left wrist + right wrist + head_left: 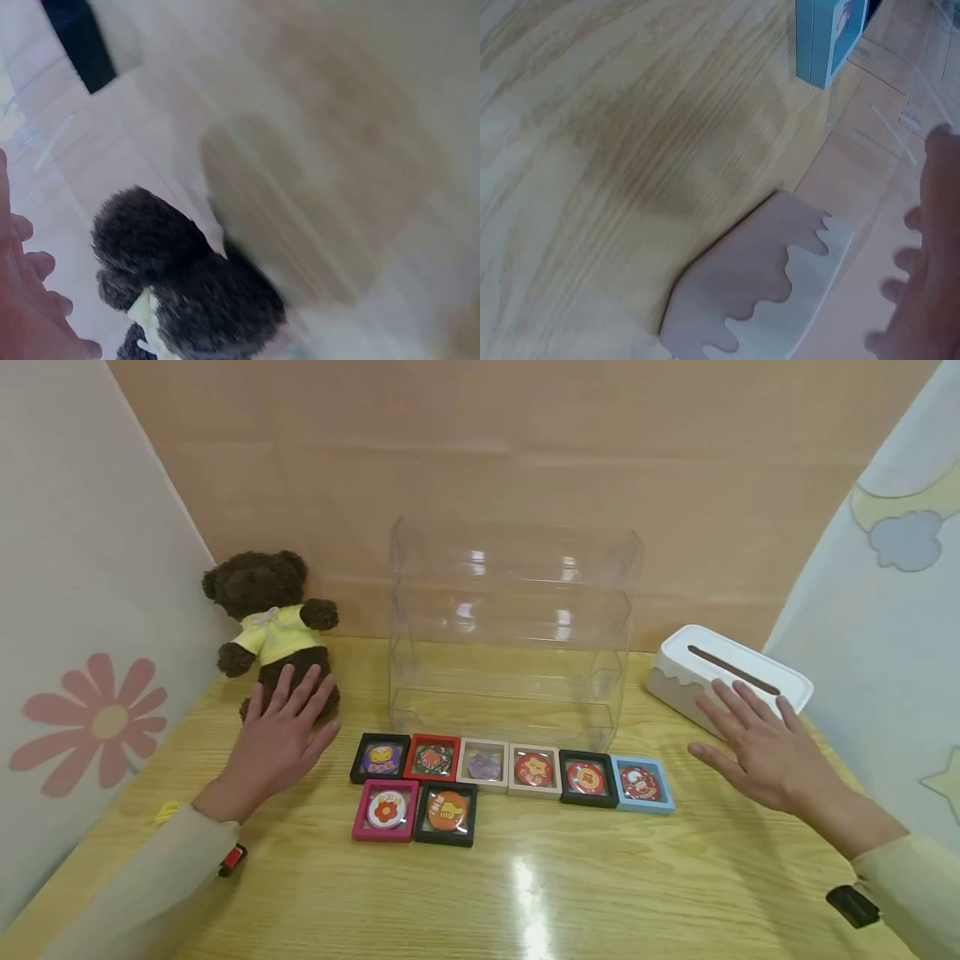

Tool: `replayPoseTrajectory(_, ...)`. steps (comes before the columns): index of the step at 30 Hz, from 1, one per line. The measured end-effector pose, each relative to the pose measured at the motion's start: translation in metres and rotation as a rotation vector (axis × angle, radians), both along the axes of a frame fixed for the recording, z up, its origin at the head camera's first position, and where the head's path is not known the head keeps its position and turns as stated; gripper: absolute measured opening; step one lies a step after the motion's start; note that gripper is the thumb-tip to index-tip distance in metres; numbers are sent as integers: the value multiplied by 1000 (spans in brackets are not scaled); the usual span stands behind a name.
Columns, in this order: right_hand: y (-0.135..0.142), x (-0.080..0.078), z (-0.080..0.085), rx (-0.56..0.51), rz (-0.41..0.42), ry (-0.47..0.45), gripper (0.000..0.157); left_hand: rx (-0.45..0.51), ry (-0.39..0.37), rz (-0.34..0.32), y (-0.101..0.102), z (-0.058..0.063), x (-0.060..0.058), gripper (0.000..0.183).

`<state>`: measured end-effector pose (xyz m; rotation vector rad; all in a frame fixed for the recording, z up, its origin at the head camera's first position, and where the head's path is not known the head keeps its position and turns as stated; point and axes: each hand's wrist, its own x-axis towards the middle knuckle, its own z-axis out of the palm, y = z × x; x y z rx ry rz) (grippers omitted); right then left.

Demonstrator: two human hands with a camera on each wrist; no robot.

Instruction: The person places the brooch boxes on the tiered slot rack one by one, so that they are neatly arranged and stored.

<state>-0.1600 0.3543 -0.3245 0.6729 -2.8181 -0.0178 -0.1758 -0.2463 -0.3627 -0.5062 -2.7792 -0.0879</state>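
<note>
My left hand [279,750] is held flat with fingers spread, overlapping the legs of a brown teddy bear [262,589] in a yellow shirt. Palm down and fingers straight, my right hand [765,752] overlaps a white tissue box [678,693] in the head view. Neither hand holds anything. Between them, small framed badges stand in two rows: a row of several ending in a light blue frame [645,785], and in front of it a pink frame [385,810] and a black frame [446,814]. Behind the rows rises a clear tiered display rack [513,635] with bare shelves.
The wooden table [600,885] runs up to an orange-brown backdrop [525,443]. White side panels with a pink flower [108,722] and a grey cloud [905,541] flank it. A yellow object [167,812] lies by the left sleeve.
</note>
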Motion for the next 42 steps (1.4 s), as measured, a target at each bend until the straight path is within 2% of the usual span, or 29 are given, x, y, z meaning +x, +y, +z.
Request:
replayPoseTrajectory(5, -7, -3, -14, -181, 193, -187, 63, 245, -104, -126, 16, 7, -14, 63)
replayPoseTrajectory(9, -10, -4, -24, -295, 280, -355, 62, 428, -205, -195, 32, 11, -26, 64)
replayPoseTrajectory(12, -10, -7, -30, -341, 337, -417, 59, 518, -221, -216, 43, 11, -33, 64)
replayPoseTrajectory(16, -7, -9, -38, -335, 405, -396, 59, 622, -144, -269, 56, 8, -42, 60)
replayPoseTrajectory(19, -5, -11, -41, -329, 423, -378, 60, 694, -67, -294, 63, 7, -45, 55)
replayPoseTrajectory(25, -6, -13, -42, -357, 397, -392, 57, 846, 32, -276, 71, 6, -47, 45)
replayPoseTrajectory(27, -6, -13, -42, -363, 365, -388, 56, 896, 45, -266, 75, 11, -44, 41)
replayPoseTrajectory(30, -7, -10, -42, -389, 294, -380, 55, 987, 27, -271, 76, 11, -47, 36)
replayPoseTrajectory(32, -7, -9, -41, -444, 279, -404, 50, 1041, -5, -269, 76, 12, -48, 35)
replayPoseTrajectory(34, -7, -9, -40, -498, 296, -409, 42, 1088, -33, -260, 73, 7, -55, 34)
replayPoseTrajectory(37, -5, -12, -39, -585, 344, -398, 30, 1115, -56, -231, 71, 6, -58, 33)
replayPoseTrajectory(42, -2, -13, -30, -677, 356, -385, 25, 1153, -85, -222, 68, 5, -63, 33)
